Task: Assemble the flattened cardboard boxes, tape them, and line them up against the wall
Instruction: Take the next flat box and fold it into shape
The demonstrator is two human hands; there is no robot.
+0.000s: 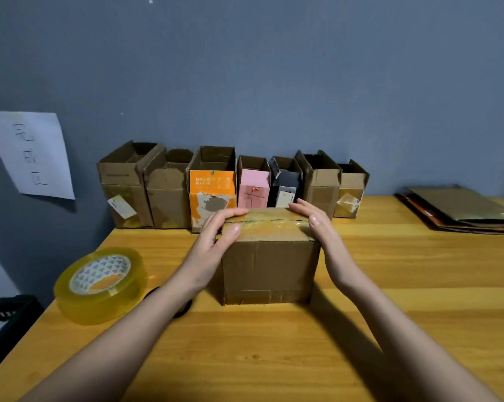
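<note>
Box sits mid-frame, taped seam running left-right across the top. Left hand and right hand press flat-fingered on opposite ends, gripping nothing. The row of boxes at the wall is straight behind, equally near either hand.

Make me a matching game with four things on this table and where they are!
Things:
1. tape roll
2. orange box
3. flat cardboard stack
4. brown box

Places:
A. far right of the table
B. between both hands
C. in the row against the wall
D. left, near the table edge

Pairs: 1-D, 2-C, 3-A, 4-B
</note>
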